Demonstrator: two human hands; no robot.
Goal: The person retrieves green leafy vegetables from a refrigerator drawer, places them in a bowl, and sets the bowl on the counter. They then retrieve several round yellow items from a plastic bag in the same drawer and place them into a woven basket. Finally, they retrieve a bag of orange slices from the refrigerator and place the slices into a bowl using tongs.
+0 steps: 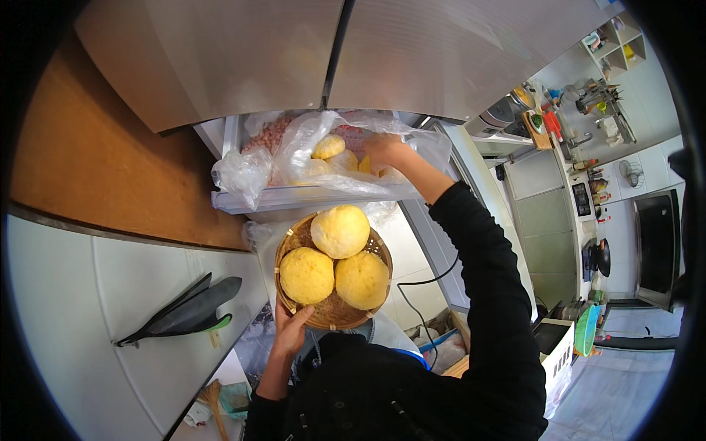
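My left hand (291, 326) grips the near-left rim of a round woven bamboo basket (333, 318). Three large yellow steamed buns (340, 231) lie in it. Beyond the basket, a freezer drawer (309, 197) is pulled out below the refrigerator doors. Inside the drawer, an opened clear plastic bag (300, 144) contains more yellow buns (329, 146), some partly covered by its folds. My right hand (384, 150) reaches down into that bag beside the yellow pieces. Its fingertips are hidden, so whether it grasps one is unclear.
Bagged pinkish food (271, 138) fills the drawer's left part. Closed refrigerator doors (220, 60) stand above it. An open freezer door (436, 259) flanks my right arm, with a black cable (422, 283) hanging nearby. Dark umbrellas (187, 308) hang on the left wall. A kitchen counter (568, 182) runs along the right.
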